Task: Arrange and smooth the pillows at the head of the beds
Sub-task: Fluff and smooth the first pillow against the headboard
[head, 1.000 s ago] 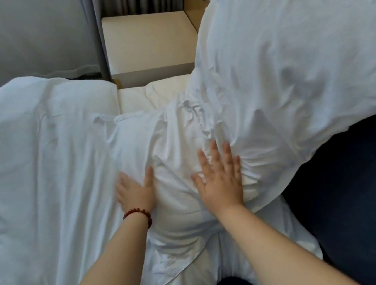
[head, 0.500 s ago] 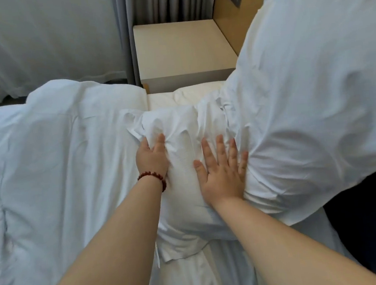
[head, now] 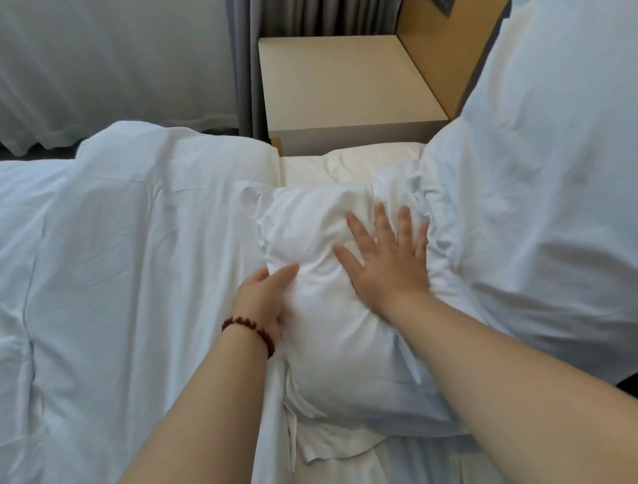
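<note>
A white pillow (head: 342,351) lies flat at the head of the bed, its case creased along the far end. My right hand (head: 388,262) rests flat on its upper part with fingers spread. My left hand (head: 262,299), wearing a red bead bracelet, presses against the pillow's left edge with the thumb on top. A second, larger white pillow (head: 559,190) leans upright on the right, overlapping the flat pillow's right side.
A white duvet (head: 100,268) covers the bed to the left. A cream bedside cabinet (head: 342,85) stands beyond the bed head, next to a wooden headboard panel (head: 441,22). Grey and sheer curtains (head: 101,60) hang behind. Dark floor shows at the lower right.
My right hand slid forward along the pillow top and spread wider. My left hand drew back to the pillow's left edge. The view shifted so the cabinet and headboard show more.
</note>
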`<state>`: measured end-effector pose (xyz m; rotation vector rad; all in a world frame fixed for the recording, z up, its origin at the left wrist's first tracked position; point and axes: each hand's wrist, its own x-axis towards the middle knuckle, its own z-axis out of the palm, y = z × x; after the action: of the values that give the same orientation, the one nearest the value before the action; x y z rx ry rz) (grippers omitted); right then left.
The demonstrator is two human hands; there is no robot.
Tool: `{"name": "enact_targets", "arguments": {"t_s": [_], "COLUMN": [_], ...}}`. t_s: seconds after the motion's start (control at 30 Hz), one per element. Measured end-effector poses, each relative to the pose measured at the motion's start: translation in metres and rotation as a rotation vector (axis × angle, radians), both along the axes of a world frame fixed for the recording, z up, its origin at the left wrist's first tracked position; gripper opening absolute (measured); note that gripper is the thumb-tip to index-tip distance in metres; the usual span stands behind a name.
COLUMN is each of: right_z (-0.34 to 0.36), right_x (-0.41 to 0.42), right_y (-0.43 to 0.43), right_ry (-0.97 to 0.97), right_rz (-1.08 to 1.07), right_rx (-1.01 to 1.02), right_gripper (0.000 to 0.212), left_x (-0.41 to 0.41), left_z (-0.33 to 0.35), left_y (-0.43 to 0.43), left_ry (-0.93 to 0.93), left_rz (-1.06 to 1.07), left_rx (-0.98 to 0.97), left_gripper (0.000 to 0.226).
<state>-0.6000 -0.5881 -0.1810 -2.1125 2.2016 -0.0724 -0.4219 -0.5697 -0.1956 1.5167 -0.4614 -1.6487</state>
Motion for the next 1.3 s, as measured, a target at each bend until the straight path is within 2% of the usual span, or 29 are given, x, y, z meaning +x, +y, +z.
{"name": "enact_targets", "arguments": {"t_s": [0.07,0.17,0.23,0.33,0.37,0.43,0.53,0.6,0.73,0.93,1.07,1.13,1.2,1.3], "right_z": [-0.02,-0.018,-0.003,0.003,0.0,-0.01,-0.025,-0.032,-0.045,-0.058,-0.058,-0.053,-0.046,-0.037], "right_x": [-0.002,0.004,0.017,0.031,0.029,0.015,0.0,0.001,-0.003,0.004,0.011,0.014,0.014,0.007], "right_y": [0.001,0.002,-0.003,-0.013,-0.016,-0.021,-0.022,-0.022,-0.026,-0.03,-0.027,-0.024,-0.02,-0.012], "right_ry": [0.064,0.049,0.007,0.039,0.077,0.118,0.073,0.045,0.018,0.102,0.121,0.118,0.108,0.093], "right_rz": [0.009,-0.005,0.004,0.189,0.226,0.222,0.206,0.216,0.221,0.239,0.247,0.24,0.222,0.191], "right_rx": [0.042,0.054,0.009,-0.045,-0.016,0.016,-0.009,-0.038,-0.016,0.064,0.085,0.083,0.086,0.087], "right_gripper": [0.067,0.068,0.073,0.078,0.078,0.075,0.069,0.067,0.066,0.064,0.068,0.069,0.069,0.065], "left_x": [0.008,0.008,0.006,0.001,0.0,0.0,0.002,0.004,0.014,0.013,0.008,0.003,0.002,0.004], "left_z": [-0.008,-0.01,-0.01,-0.008,-0.009,-0.015,-0.024,-0.026,-0.029,-0.031,-0.033,-0.036,-0.036,-0.04], "left_y": [0.002,-0.01,-0.027,-0.038,-0.039,-0.035,-0.022,-0.018,-0.021,-0.019,0.011,0.02,0.026,0.038], "left_ry": [0.069,0.12,0.163,0.209,0.215,0.144,0.055,0.085,0.112,0.062,-0.146,-0.17,-0.107,0.039], "left_rz": [-0.047,0.058,0.091,0.022,0.014,0.186,0.323,0.353,0.347,0.342,0.082,0.001,0.038,0.201], "left_rx": [0.013,0.066,0.118,0.126,0.12,0.087,0.015,-0.01,0.005,0.008,0.097,0.119,0.143,0.118], "left_gripper": [0.038,0.031,0.034,0.047,0.044,0.033,0.015,0.012,0.018,0.015,0.039,0.033,0.028,0.026]}}
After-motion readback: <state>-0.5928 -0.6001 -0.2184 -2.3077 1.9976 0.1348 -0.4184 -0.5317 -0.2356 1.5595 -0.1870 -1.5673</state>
